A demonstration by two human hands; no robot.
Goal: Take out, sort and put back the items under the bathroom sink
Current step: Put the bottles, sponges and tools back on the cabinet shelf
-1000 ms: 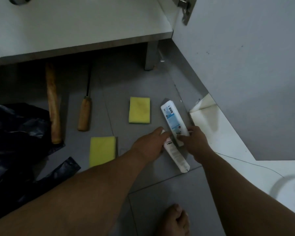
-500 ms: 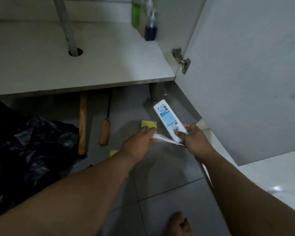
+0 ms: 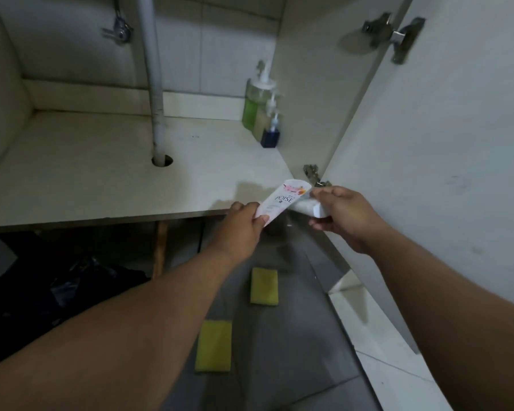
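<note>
I see my left hand [image 3: 244, 225] in the centre of the frame, thumb and fingers pinching the lower end of a white squeeze tube printed POISE with pink flowers [image 3: 282, 200], which slants up to the right over the front edge of the off-white cabinet floor [image 3: 101, 179]. My right hand [image 3: 343, 216], just right of centre, has its fingers curled round a white tube or packet [image 3: 310, 208], which touches the POISE tube; I cannot tell its exact shape, as the hand covers most of it.

Inside the cabinet, right of centre in the upper half, three pump bottles stand in a row against the right wall: a clear one with green liquid [image 3: 257, 102] at the back, a pale one [image 3: 266, 120] in the middle, and a small dark blue one [image 3: 270, 134] in front. A white drain pipe [image 3: 155, 84] runs down through a hole in the cabinet floor at upper left of centre.

On the grey tile floor in the lower middle lie two yellow rectangular sponges [image 3: 264, 286] [image 3: 213, 345], well apart. A wooden handle [image 3: 160, 250] shows under the cabinet edge, and a black plastic bag [image 3: 57, 292] sits at the left. The white cabinet door [image 3: 457, 143] stands open at the right.
</note>
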